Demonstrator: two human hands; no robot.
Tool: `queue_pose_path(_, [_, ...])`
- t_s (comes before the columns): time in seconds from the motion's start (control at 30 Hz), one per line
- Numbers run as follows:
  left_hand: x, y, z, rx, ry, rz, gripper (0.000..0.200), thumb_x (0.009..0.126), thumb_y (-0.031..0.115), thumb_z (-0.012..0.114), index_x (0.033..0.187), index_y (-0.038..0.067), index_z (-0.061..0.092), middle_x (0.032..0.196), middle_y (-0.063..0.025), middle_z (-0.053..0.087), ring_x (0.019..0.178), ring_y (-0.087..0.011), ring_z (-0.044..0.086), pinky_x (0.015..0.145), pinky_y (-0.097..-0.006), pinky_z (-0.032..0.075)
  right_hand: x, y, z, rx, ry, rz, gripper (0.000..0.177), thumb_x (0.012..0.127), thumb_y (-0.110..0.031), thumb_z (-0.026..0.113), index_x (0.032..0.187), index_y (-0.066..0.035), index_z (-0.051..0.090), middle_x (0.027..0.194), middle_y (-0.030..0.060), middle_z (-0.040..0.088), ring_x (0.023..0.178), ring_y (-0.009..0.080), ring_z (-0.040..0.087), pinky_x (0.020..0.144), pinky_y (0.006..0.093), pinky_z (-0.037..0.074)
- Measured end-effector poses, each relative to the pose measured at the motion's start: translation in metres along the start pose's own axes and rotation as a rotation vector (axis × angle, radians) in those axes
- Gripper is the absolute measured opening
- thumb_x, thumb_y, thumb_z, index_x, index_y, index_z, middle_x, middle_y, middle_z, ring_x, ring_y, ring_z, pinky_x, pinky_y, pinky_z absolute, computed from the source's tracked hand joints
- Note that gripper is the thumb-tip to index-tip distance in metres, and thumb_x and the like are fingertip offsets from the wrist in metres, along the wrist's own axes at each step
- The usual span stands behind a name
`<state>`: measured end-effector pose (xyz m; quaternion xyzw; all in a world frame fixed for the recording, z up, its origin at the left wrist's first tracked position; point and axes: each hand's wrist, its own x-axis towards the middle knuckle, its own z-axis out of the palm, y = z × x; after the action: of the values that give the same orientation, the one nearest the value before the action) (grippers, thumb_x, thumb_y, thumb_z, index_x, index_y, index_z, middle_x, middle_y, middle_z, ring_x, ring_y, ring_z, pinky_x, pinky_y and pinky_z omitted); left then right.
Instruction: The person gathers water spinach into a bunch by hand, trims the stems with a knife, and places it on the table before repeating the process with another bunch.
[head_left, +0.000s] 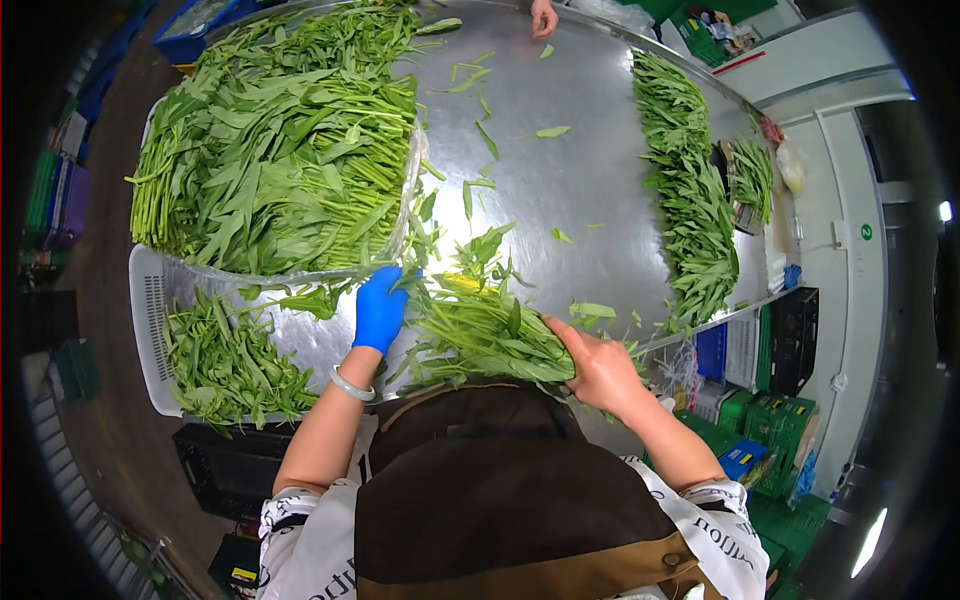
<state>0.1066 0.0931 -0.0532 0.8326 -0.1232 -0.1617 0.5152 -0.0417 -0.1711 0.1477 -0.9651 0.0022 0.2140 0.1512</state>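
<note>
My right hand, bare, is wrapped round the leafy end of a bunch of water spinach at the table's near edge. The stems of that bunch point left, towards my other hand. My left hand wears a blue glove and has its fingers curled together beside loose leaves and stems. What lies between those fingertips is too small to make out. Just beyond the bunch shows a bright yellow strip, partly covered by leaves. A large pile of water spinach rises beyond my left hand.
A white crate at the left holds loose greens. Bunches of greens line the right of the metal table. Scattered leaves lie between. Another person's hand is at the far edge. Green crates stand at right.
</note>
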Motion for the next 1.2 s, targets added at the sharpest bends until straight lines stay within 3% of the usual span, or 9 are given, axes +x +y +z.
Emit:
queue_pose_path(0.13, [-0.007, 0.019, -0.003, -1.221, -0.248, -0.461, 0.047, 0.088, 0.014, 0.062, 0.133, 0.007, 0.048, 0.122, -0.0068, 0.058, 0.106, -0.02, 0.058, 0.095, -0.0318, 0.043, 0.002, 0.006, 0.006, -0.031, 0.055, -0.002, 0.083, 0.06, -0.004, 0.071, 0.136, -0.013, 0.04, 0.099, 0.0169, 0.065, 0.082, 0.0369, 0.063, 0.068, 0.0446, 0.052])
queue_pose_path(0.37, [-0.018, 0.052, 0.021, 0.116, -0.144, 0.144, 0.035, 0.083, 0.006, 0.058, 0.118, 0.002, 0.056, 0.111, -0.0171, 0.063, 0.094, -0.0323, 0.063, 0.081, -0.0376, 0.051, 0.008, 0.0, -0.003, 0.086, -0.032, 0.057, 0.081, 0.06, -0.001, 0.069, 0.135, -0.011, 0.041, 0.096, 0.0195, 0.064, 0.081, 0.0404, 0.062, 0.068, 0.0444, 0.052])
queue_pose_path(0.5, [-0.013, 0.043, 0.0, 0.249, -0.012, 0.206, 0.028, 0.087, 0.012, 0.057, 0.113, 0.001, 0.059, 0.097, -0.019, 0.065, 0.086, -0.0335, 0.064, 0.074, -0.0372, 0.051, -0.002, 0.005, -0.014, 0.372, -0.192, 0.231, 0.077, 0.063, 0.0, 0.07, 0.134, -0.009, 0.042, 0.107, 0.0199, 0.064, 0.093, 0.0355, 0.065, 0.081, 0.0367, 0.052])
queue_pose_path(0.67, [0.011, -0.021, -0.019, -0.345, 0.246, -0.22, 0.029, 0.095, 0.024, 0.053, 0.114, 0.002, 0.058, 0.098, -0.009, 0.065, 0.088, -0.0188, 0.062, 0.082, -0.031, 0.048, -0.015, 0.043, -0.01, 0.951, -0.16, 0.239, 0.069, 0.067, 0.004, 0.071, 0.131, -0.004, 0.045, 0.112, 0.0109, 0.063, 0.103, 0.0177, 0.059, 0.092, 0.0303, 0.043])
queue_pose_path(0.77, [-0.007, 0.037, -0.023, -1.3, -0.345, -0.324, 0.035, 0.092, 0.023, 0.059, 0.12, 0.003, 0.055, 0.111, -0.0083, 0.061, 0.095, -0.0168, 0.059, 0.087, -0.0308, 0.047, -0.01, 0.038, -0.006, 1.196, -0.225, 0.3, 0.069, 0.068, 0.005, 0.071, 0.132, 0.0, 0.044, 0.124, 0.008, 0.057, 0.113, 0.0183, 0.053, 0.098, 0.0304, 0.039])
queue_pose_path(0.87, [-0.028, 0.1, 0.007, -0.606, -0.22, 0.05, 0.042, 0.08, 0.007, 0.065, 0.12, 0.001, 0.054, 0.113, -0.0097, 0.061, 0.095, -0.0158, 0.06, 0.085, -0.0301, 0.049, -0.003, 0.033, 0.006, 1.376, -0.284, 0.352, 0.072, 0.069, 0.005, 0.071, 0.136, -0.001, 0.043, 0.126, 0.0089, 0.057, 0.116, 0.0189, 0.052, 0.1, 0.0315, 0.039])
queue_pose_path(0.97, [-0.004, 0.055, 0.004, -0.722, -0.167, -0.285, 0.033, 0.079, -0.005, 0.059, 0.112, 0.0, 0.06, 0.103, -0.0086, 0.065, 0.083, -0.0167, 0.064, 0.075, -0.0269, 0.052, -0.007, 0.032, 0.01, 1.414, -0.326, 0.37, 0.073, 0.069, 0.004, 0.071, 0.136, -0.001, 0.043, 0.128, 0.0094, 0.056, 0.118, 0.0198, 0.051, 0.101, 0.0322, 0.038])
queue_pose_path(1.1, [0.025, 0.014, -0.043, -0.901, 0.354, -0.3, 0.021, 0.083, 0.003, 0.063, 0.103, -0.001, 0.063, 0.092, -0.0072, 0.067, 0.074, -0.0146, 0.064, 0.067, -0.0236, 0.052, -0.017, 0.03, -0.003, 1.419, -0.348, 0.352, 0.074, 0.069, 0.002, 0.072, 0.136, -0.001, 0.043, 0.129, 0.0094, 0.055, 0.12, 0.0197, 0.05, 0.102, 0.0325, 0.038])
queue_pose_path(1.2, [0.013, 0.072, -0.047, -0.891, -0.019, -0.217, 0.027, 0.08, 0.006, 0.07, 0.106, -0.001, 0.063, 0.091, -0.0075, 0.067, 0.076, -0.0149, 0.064, 0.069, -0.0243, 0.052, -0.016, 0.028, -0.001, 1.402, -0.343, 0.368, 0.074, 0.069, 0.0, 0.073, 0.137, -0.002, 0.043, 0.129, 0.0088, 0.055, 0.119, 0.0191, 0.05, 0.102, 0.0319, 0.038])
